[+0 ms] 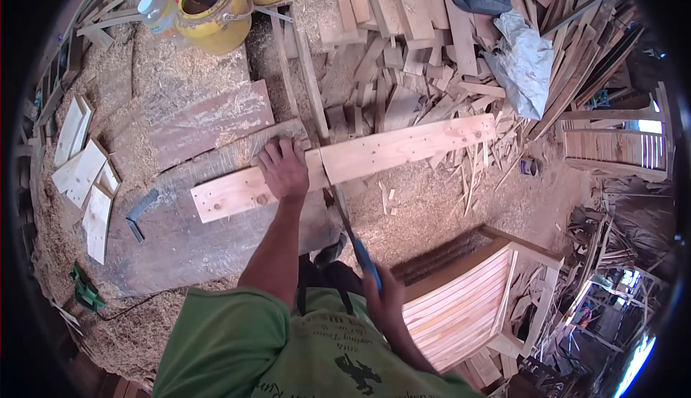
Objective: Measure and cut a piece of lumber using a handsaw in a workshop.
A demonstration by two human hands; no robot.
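Observation:
A long pale wooden board (410, 143) with small nail holes lies across the edge of a worn wooden work surface (187, 254), its right part jutting out past the edge. My left hand (285, 170) presses down on the board just left of a cut line, fingers curled over it. In my right hand (387, 297) is the blue handle of a handsaw (342, 214). The saw's narrow blade reaches away from me and sits in the cut across the board. Part of the right hand's grip is hidden from above.
On the work surface lie a sliding bevel (140, 214) and several pale offcuts (90, 171). A yellow bucket (214, 20) and a plastic bottle (155, 13) stand at the far left. Scrap wood (403, 52) piles up beyond the board. A slatted wooden piece (461, 297) stands at my right.

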